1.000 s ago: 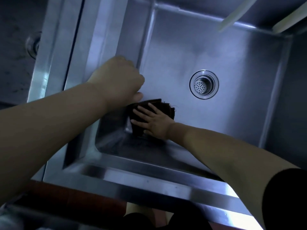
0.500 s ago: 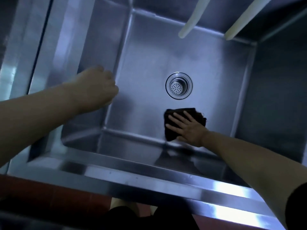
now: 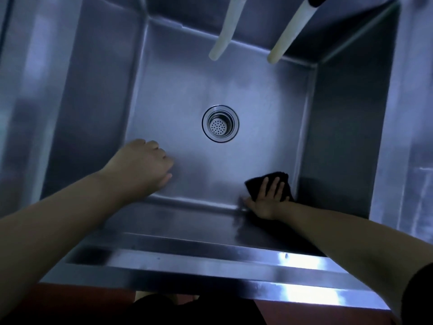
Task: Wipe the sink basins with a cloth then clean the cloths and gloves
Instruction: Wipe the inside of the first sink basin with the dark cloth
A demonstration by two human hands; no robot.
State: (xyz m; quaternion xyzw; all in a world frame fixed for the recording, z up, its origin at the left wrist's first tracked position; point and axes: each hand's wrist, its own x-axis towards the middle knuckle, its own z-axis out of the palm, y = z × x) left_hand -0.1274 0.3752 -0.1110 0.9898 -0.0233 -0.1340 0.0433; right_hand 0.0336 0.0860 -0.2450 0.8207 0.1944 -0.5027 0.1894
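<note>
L hand [image 3: 143, 164] reaches into the basin [image 3: 98, 113] at near-left, fingers curled under w/ knuckles up, holding nothing visible; whether it touches the floor of the basin cannot be told. Basin is stainless steel, deep, w/ square corners; near rim bright w/ reflections. Drain [image 3: 220, 123] sits approx. centre of the floor (perforated strainer in place), well apart from both hands. Two pale spouts [image 3: 226, 26] hang down over the far wall, side by side, tips clear of the floor. Cloth [image 3: 260, 182] is dark, lying flat on the floor in the near-right corner, close to the right wall. R hand [image 3: 268, 198] presses on it, fingers straight and spread, palm down, heel at the near-wall seam. Dark sleeve [image 3: 419, 299] shows at lower right.
</note>
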